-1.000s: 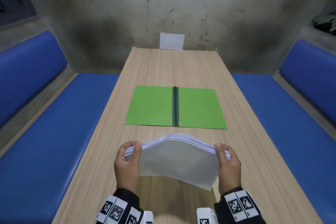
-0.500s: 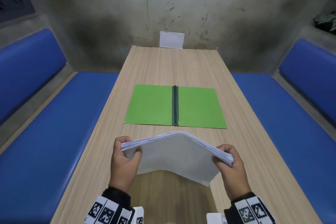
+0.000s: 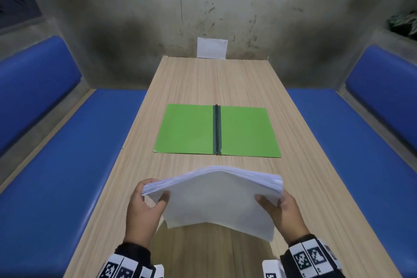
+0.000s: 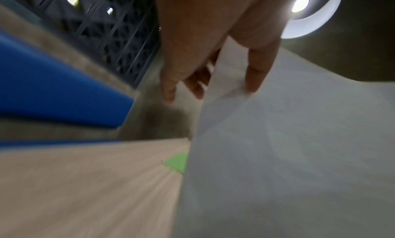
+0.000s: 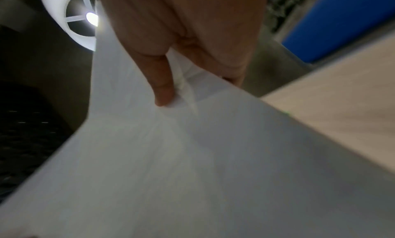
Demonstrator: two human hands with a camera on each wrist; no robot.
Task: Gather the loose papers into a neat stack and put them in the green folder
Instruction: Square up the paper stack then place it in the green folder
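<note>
Two hands hold one stack of papers (image 3: 216, 198) off the worktop (image 3: 293, 187), near the body edge. Left hand (image 3: 142, 207) grips the stack's left end, thumb on the near face, fingers curled round the far side. Right hand (image 3: 279, 210) grips the right end the same way. The left wrist view shows the thumb pressed on the sheet and fingers behind; the right wrist view shows the same pinch, blurred.

Stack bows upward in the middle, long axis running left to right between the hands. Left end fans slightly, so edges are not fully squared. Lowest sheet hangs down toward the person.

Green folder (image 3: 216, 131) lies open and flat on the worktop, straight ahead of the hands and well apart from the stack. Its dark spine (image 3: 217, 130) runs away from the person, so the two leaves sit left and right. Spine lines up roughly with the stack's middle; neither hand is clearly nearer.

Judgement: gathering is about done; squaring is incomplete. The next move calls for carrying the stack forward and shifting it sideways onto one leaf. Risk: loose lower sheets slipping out.

Small white sheet (image 3: 211, 48) stands against the far wall, untouched.
</note>
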